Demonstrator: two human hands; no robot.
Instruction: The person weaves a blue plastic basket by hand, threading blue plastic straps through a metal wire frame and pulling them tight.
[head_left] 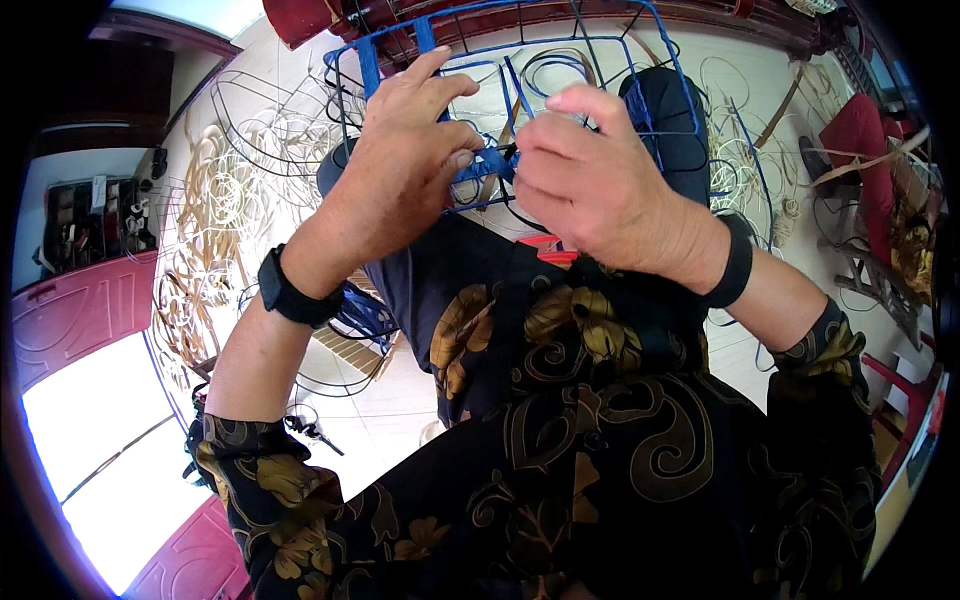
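wire frame (520, 43), one, open-sided, carried over our knees (672, 100) at the top of the view, beyond our wrists.

done: several bars covered in blue; two broader blue bands (370, 68) at the upper left.

left, by our judgement: dark bars at the sides and middle look bare, so we enter the wrapping as partway, a fair share outstanding.

left hand (410, 150): upper fingers spread, thumb near the lower ones, beside a blue strip (485, 165); whether they pinch it we cannot tell.

right hand (590, 175): fingers curled and pressed together, apparently pinching the strip's other end.

surroundings: pale strands (215, 220), loose, looped over the floor (400, 400); blue bundle (362, 315), beside our left forearm, partly covered.

hidden or unclear: where the strip meets the frame, behind our hands; the frame's upper edge, cut by the border; an orange-red item (555, 256) below the right hand, mostly covered, kind unknown; thin dark bars, which we cannot always separate from loose strands.
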